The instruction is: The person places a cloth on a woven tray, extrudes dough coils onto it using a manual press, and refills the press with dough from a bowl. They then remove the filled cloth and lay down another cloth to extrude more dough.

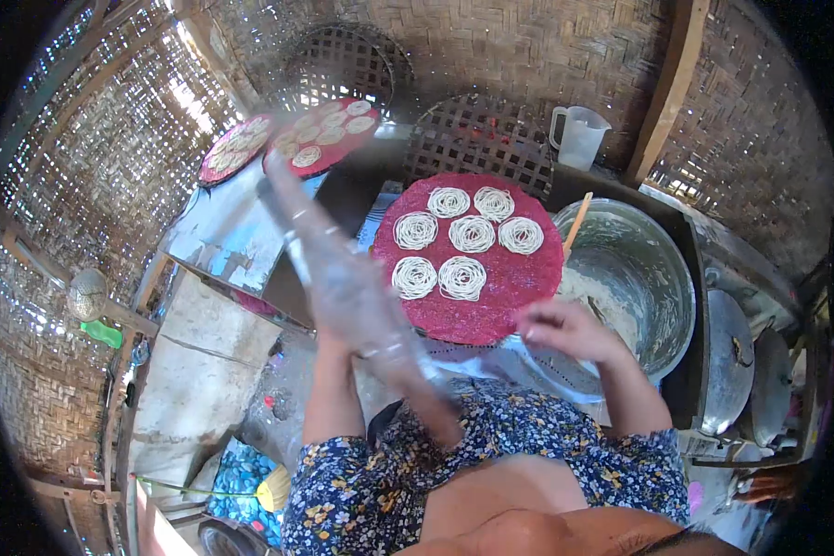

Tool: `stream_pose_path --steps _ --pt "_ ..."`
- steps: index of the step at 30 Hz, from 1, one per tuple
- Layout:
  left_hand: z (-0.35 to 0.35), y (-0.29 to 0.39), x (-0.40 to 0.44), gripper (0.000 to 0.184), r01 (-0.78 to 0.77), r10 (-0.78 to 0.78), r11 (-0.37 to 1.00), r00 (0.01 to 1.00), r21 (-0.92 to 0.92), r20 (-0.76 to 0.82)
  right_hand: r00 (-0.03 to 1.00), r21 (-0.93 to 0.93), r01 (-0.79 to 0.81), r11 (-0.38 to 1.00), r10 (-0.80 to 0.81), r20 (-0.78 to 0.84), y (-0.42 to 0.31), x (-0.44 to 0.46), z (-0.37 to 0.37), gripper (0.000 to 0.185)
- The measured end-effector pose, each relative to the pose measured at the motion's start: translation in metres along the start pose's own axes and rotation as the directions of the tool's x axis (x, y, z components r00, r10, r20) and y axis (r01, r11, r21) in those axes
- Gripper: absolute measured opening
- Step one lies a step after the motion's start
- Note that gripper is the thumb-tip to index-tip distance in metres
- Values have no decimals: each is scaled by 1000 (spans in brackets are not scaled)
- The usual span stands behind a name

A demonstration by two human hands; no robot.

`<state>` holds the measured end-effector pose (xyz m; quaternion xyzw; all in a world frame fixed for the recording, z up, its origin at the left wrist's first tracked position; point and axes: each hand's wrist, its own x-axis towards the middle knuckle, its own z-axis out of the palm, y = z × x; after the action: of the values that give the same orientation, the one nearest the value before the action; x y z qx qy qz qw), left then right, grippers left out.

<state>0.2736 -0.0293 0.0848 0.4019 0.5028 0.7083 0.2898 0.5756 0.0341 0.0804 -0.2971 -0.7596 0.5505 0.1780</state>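
A round red mat (519, 287) lies in front of me, bearing several flat coils of pale noodle-like strands (473, 233). My left hand (343, 320), smeared by motion, is around the middle of a long tool (310, 222) with brownish ends. The tool slants across the mat's left side, one end toward my chest; its exact kind is blurred. My right hand (570, 330) hovers at the mat's lower right edge, between mat and basin, fingers loosely bent and apart, holding nothing I can see.
A large metal basin (667, 306) holds pale dough or batter and a wooden-handled utensil (578, 222). More coil-covered red mats (343, 141) (227, 159) rest at back left. A plastic jug (582, 137) and a woven rack (482, 139) stand behind. Metal lids (727, 361) lean at right.
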Motion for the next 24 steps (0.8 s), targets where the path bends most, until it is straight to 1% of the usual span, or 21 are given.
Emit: stream_pose_path --steps 1,2,3,4,6,8,9,12,13,15,16,17,18,19,20,21,22,24 --pt "10 3 0 25 -107 97 973 994 203 55 983 -129 151 980 -162 -83 -20 4 -5 50" --pt "24 6 6 25 -384 288 746 923 544 255 934 -269 282 921 -328 -142 -40 9 -11 58" --pt "45 14 11 24 -608 461 545 793 577 399 869 -382 364 850 -457 -190 -60 16 -18 61" --pt "68 22 15 23 -775 576 294 611 559 543 785 -495 425 758 -581 -217 -78 23 -24 65" --pt "109 29 17 20 -849 584 88 468 521 664 583 -720 419 553 -772 -253 -114 35 -31 66" --pt "136 30 24 19 -858 502 231 509 459 699 495 -879 209 429 -821 -283 -145 30 -21 60" --pt "144 32 25 18 -853 460 301 522 427 718 380 -931 187 312 -897 -224 -144 30 -18 53" --pt "146 51 25 15 -911 519 371 366 183 772 371 -954 299 -6 -921 122 -142 -1 -5 43" --pt "144 54 22 19 -864 237 318 470 390 850 444 -933 359 12 -882 159 -139 -10 -5 41" --pt "139 56 10 16 -937 317 180 343 298 884 570 -881 468 72 -786 238 -134 -28 -10 38" --pt "137 56 4 15 -961 346 112 275 252 897 608 -866 438 240 -789 89 -132 -35 -10 38" --pt "136 55 1 13 -978 355 111 206 177 912 640 -823 398 405 -766 -67 -129 -42 -10 38" --pt "135 54 0 13 -979 372 117 201 169 906 660 -753 352 556 -718 -222 -127 -49 -12 38" --pt "134 53 -1 13 -981 390 120 189 154 901 721 -584 289 759 -574 -389 -126 -58 -19 46" --pt "134 51 -1 13 -983 412 121 173 135 895 720 -427 233 874 -450 -528 -123 -66 -23 52" --pt "133 44 -1 14 -969 361 159 236 190 902 723 -396 188 899 -399 -564 -120 -75 -30 52" --pt "132 39 2 14 -953 350 221 278 209 895 721 -363 143 921 -349 -598 -117 -86 -39 53" --pt "132 24 14 16 -906 318 337 364 254 875 638 -283 173 943 -326 -697 -107 -106 -55 53"
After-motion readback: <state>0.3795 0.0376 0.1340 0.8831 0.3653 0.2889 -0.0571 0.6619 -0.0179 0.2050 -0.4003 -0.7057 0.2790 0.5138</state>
